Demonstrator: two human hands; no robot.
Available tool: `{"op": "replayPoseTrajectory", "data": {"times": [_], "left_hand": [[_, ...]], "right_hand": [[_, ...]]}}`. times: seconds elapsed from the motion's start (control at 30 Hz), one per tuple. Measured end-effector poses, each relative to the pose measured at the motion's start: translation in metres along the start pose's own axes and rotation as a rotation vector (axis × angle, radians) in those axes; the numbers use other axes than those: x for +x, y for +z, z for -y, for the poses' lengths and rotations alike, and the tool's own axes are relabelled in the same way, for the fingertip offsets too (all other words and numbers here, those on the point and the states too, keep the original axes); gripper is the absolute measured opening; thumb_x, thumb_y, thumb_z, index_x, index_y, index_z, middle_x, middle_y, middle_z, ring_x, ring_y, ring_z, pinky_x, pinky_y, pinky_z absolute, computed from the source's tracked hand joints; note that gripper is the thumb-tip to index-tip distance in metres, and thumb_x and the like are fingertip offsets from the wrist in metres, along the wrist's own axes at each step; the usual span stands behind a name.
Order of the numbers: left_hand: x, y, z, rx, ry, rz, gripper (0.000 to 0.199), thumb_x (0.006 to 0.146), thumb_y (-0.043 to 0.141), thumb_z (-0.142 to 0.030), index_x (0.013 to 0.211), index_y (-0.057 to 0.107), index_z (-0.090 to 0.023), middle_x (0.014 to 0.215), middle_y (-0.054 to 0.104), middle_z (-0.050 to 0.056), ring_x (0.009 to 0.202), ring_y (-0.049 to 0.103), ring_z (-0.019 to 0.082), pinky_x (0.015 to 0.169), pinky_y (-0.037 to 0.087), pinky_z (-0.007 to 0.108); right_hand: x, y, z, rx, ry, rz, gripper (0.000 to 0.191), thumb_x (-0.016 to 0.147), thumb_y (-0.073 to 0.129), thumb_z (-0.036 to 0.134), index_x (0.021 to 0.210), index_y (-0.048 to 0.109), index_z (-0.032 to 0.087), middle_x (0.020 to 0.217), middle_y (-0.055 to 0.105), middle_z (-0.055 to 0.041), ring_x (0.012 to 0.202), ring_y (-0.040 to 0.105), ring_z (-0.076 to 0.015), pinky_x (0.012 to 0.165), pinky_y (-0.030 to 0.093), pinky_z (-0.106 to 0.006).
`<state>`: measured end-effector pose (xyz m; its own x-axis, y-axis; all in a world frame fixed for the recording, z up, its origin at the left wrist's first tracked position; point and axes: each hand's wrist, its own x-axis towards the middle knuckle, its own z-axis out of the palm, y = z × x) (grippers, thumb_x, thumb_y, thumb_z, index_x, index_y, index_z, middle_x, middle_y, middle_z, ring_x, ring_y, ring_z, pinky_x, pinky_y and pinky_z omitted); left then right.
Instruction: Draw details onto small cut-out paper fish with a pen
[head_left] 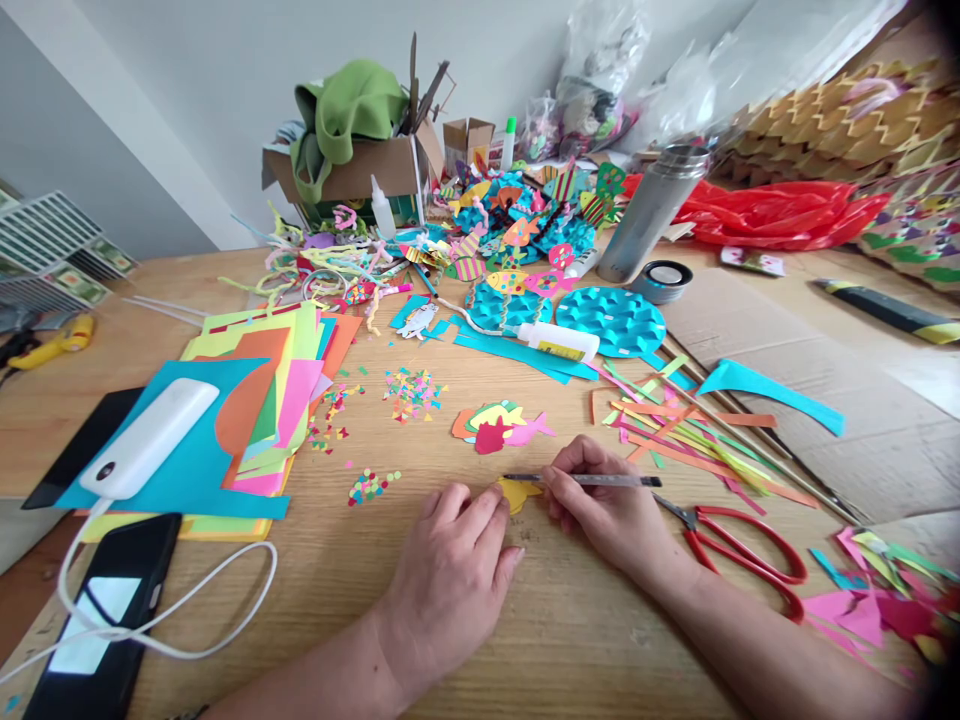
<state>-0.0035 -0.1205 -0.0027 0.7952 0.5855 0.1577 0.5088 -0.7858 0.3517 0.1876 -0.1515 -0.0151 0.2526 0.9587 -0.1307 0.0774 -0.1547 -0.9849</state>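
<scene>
My left hand (469, 555) lies on the wood table with its fingers bent together, the fingertips pressing on the left edge of a small yellow paper fish (519, 493). Between the thumb and fingers of my right hand (592, 500) is a slim grey pen-like tool (619, 481); its thin dark tip points left, over the top of the yellow paper. The fish's lower edge shows between both hands, the rest partly covered. Just beyond lies a pile of cut paper fish (493, 430) in red, pink, yellow and orange. Red-handled scissors (739, 545) rest beside my right forearm.
Paper confetti (412, 393) and paper dots (369, 487) sit to the left, near stacked coloured sheets (180, 440), a white power bank (150, 438) and a phone (112, 620). Paper strips (690, 430), a glue bottle (559, 342) and a steel flask (652, 215) stand or lie beyond.
</scene>
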Motion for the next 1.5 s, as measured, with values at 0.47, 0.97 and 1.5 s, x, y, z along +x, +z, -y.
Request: {"op": "replayPoseTrajectory", "data": {"times": [0.47, 0.97, 1.5], "left_hand": [[-0.0009, 0.0002, 0.0, 0.007, 0.006, -0.013, 0.028, 0.091, 0.056, -0.02, 0.117, 0.061, -0.013, 0.121, 0.065, 0.009, 0.098, 0.055, 0.027, 0.086, 0.051, 0.047], [-0.0005, 0.0001, 0.0002, 0.008, 0.004, -0.009, 0.029, 0.091, 0.056, -0.02, 0.118, 0.061, -0.012, 0.122, 0.065, 0.009, 0.098, 0.055, 0.028, 0.086, 0.051, 0.047], [-0.0011, -0.0004, 0.0, 0.008, 0.002, -0.001, 0.029, 0.091, 0.055, -0.02, 0.118, 0.061, -0.013, 0.122, 0.064, 0.009, 0.098, 0.054, 0.027, 0.086, 0.051, 0.047]], "right_hand": [[-0.0002, 0.0005, 0.0006, -0.005, 0.003, 0.0, 0.031, 0.08, 0.068, 0.042, 0.067, 0.047, 0.023, 0.049, 0.056, 0.0023, 0.039, 0.048, -0.0108, 0.038, 0.037, -0.021], [-0.0005, 0.0014, 0.0011, -0.012, -0.007, 0.001, 0.031, 0.08, 0.068, 0.041, 0.067, 0.047, 0.023, 0.048, 0.056, 0.0023, 0.038, 0.048, -0.0108, 0.037, 0.037, -0.022], [-0.0008, 0.0, -0.0016, -0.01, -0.015, -0.062, 0.029, 0.082, 0.065, 0.042, 0.069, 0.048, 0.023, 0.047, 0.055, 0.003, 0.037, 0.048, -0.0113, 0.036, 0.037, -0.022]]}}
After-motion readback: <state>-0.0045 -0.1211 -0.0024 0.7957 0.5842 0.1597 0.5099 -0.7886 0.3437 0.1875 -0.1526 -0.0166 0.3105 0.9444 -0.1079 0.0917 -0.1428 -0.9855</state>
